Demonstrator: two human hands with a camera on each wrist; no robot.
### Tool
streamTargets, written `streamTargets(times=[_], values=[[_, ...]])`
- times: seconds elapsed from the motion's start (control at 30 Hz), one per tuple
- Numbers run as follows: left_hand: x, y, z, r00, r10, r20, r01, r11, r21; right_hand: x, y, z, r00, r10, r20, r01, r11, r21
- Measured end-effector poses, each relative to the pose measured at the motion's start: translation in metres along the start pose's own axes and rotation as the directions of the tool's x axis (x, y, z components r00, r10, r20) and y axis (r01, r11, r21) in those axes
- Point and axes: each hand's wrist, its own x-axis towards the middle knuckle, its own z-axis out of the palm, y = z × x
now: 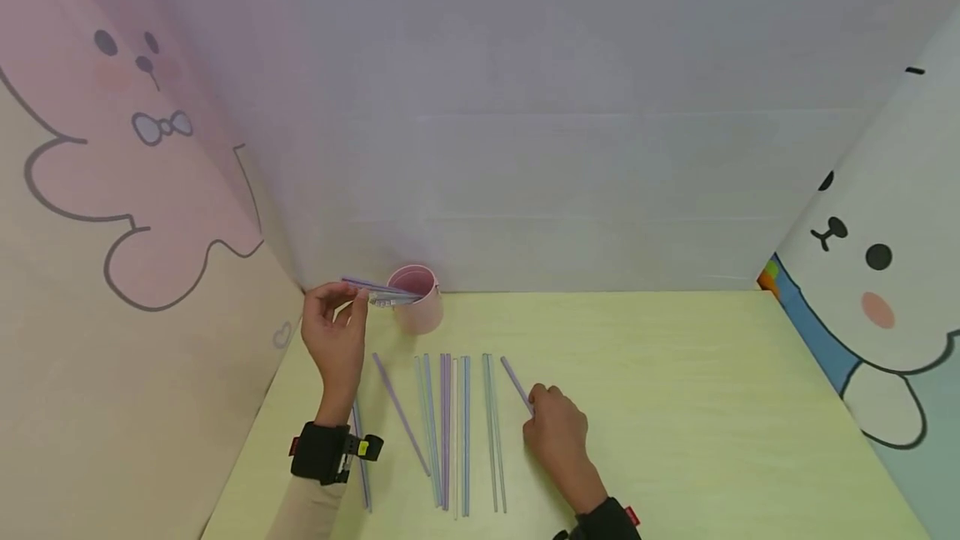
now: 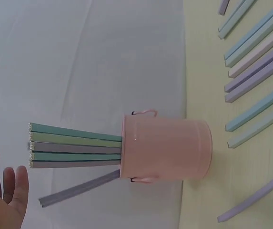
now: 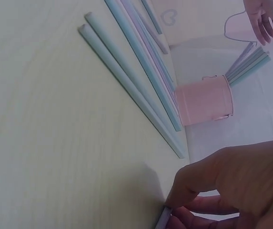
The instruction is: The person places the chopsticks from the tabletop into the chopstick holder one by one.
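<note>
Partly covered stick (image 1: 516, 383) in right hand (image 1: 557, 436), bucket (image 1: 418, 315) half hiding bundle (image 2: 76, 148)

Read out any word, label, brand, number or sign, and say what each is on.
No words, brands or numbers can be read in any view.
Red tag on the left wrist strap: any lettering too small to read.
Red tag on the right wrist strap: any lettering too small to read.
Pink bucket and pastel sticks: no lettering visible.

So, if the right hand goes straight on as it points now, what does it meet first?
Beyond the purple stick this hand pinches, probably the back wall, though depth is unclear.
</note>
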Motion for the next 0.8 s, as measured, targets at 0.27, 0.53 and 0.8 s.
streamTargets(times=[0.27,0.53,0.8], values=[[-0.014,-0.011,-0.009,1.000,-0.022,0.001,0.022,0.999,0.036,0.001,0.004,-0.005,0.997,0.039,0.071,-0.039,0.999,-0.005],[-0.039,-0.018,-0.010,0.997,-0.081,0.022,0.079,0.995,0.052,0.001,0.004,-0.010,0.989,0.074,0.129,-0.077,0.997,0.024],[-0.058,-0.006,0.002,0.986,-0.146,0.083,0.138,0.986,0.094,0.003,0.007,-0.013,0.993,0.053,0.102,-0.064,0.992,0.105]])
